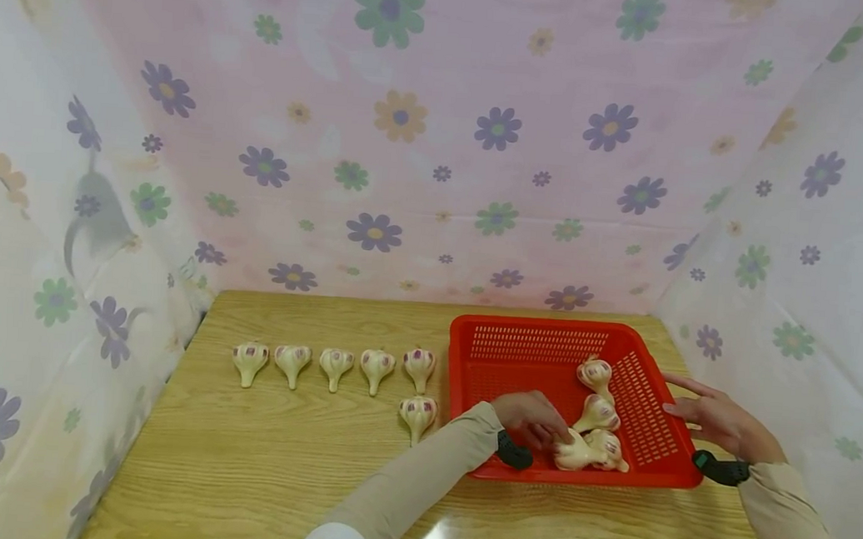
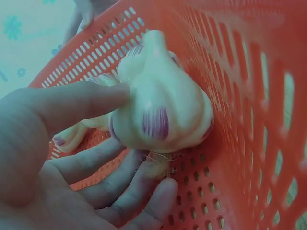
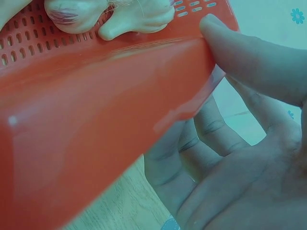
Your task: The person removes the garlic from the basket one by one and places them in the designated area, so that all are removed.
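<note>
My left hand (image 1: 534,417) reaches into a red plastic basket (image 1: 528,326) and holds a garlic bulb (image 2: 180,103) near the front wall. In the left wrist view its thumb presses the bulb's side, and the other fingers curl beneath, by the roots. Beside that bulb lie more garlic bulbs (image 1: 598,413) along the basket's right side. My right hand (image 1: 732,424) grips the basket's right rim. Its thumb (image 3: 259,57) lies on top of the rim in the right wrist view, while the fingers bend underneath.
Left of the basket, several garlic bulbs (image 1: 293,364) stand in a row on the wooden table (image 1: 252,466), stems toward me. One more bulb (image 1: 417,415) lies just in front of the row's right end. Flower-patterned cloth (image 1: 445,179) encloses the table's back and sides.
</note>
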`<state>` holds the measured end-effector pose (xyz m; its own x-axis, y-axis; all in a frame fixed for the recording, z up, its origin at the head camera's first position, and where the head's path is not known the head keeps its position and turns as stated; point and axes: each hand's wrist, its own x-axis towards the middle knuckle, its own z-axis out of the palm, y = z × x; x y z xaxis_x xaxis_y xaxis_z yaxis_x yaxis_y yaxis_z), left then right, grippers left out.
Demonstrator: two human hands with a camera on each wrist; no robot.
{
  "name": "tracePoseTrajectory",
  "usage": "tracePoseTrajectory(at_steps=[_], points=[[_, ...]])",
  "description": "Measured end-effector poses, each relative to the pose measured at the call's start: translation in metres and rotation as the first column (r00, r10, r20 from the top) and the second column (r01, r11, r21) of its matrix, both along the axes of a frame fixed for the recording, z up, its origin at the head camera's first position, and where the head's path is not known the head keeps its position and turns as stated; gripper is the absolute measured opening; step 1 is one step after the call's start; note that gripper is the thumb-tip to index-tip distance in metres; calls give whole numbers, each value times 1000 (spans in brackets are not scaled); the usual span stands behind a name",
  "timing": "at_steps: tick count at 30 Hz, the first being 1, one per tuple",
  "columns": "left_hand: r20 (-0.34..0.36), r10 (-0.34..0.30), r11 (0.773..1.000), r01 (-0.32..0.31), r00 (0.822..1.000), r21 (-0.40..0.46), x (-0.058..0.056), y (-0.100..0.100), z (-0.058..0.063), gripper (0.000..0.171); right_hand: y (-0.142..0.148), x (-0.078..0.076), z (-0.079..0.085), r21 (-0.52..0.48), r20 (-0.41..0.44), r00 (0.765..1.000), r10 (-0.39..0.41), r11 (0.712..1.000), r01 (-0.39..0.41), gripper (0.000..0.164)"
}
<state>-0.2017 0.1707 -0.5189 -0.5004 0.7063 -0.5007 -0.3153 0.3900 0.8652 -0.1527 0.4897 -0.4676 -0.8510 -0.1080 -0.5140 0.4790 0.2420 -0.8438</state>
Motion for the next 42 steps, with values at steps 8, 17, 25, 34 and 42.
tracePoseTrajectory(at_steps=[8, 17, 25, 34, 42], points=[[-44, -43, 999, 42, 998, -24, 1, 1, -2, 10, 0, 0, -2, 0, 1, 1000, 3, 1000, -3, 66], [90, -32, 999, 30, 995, 26, 0, 5, 2, 11, 0, 0, -1, -15, 5, 1000, -13, 1000, 13, 59], [157, -42, 997, 31, 987, 75, 1, 6, 2, 17, 1, 0, -2, -27, 8, 1000, -14, 1000, 14, 57], [170, -195, 978, 177, 966, 114, -6, -4, 5, 17, 2, -1, -1, -9, 6, 1000, -5, 1000, 5, 54], [199, -163, 979, 133, 966, 153, -6, -16, 12, 17, 1, 1, 0, -52, 4, 1000, 21, 998, -21, 47]])
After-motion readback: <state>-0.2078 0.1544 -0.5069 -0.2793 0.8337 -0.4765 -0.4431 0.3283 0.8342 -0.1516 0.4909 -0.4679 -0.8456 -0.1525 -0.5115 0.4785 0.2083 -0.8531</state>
